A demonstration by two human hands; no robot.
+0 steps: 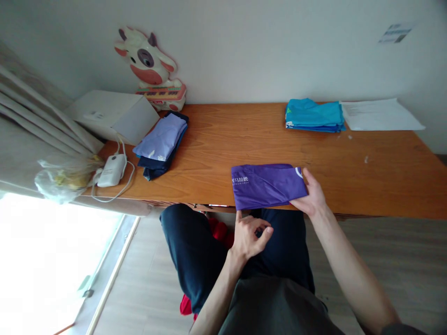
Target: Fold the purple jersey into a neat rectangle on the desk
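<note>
Purple cloth (263,188) lies folded into a flat oblong at the front edge of the wooden table (230,135), right before the seated person. White Chinese characters are printed at its left end, above a row of letters too small for me to read surely; a white curved mark sits at the right end. The person's right hand (310,197) is at that end, fingers slipped beneath the cloth and thumb beside its edge; whether they grip, I can't tell. The left hand (249,232) has one finger reaching up to the near left corner, the others loosely curled, thumb apart, holding nothing.

Over on the left, a clear plastic bag (47,184) has something yellowish inside, too blurred to name. Beside it is a white gadget (112,170) with a cord, and behind stands a white box (101,109) with faint print, its contents hidden. One folded pile (162,137) leans near the box, lavender on top with a white mark; a blue pile (314,115) sits by a paper sheet (380,115). High on the wall, a sticker (396,33) carries illegible lines.
</note>
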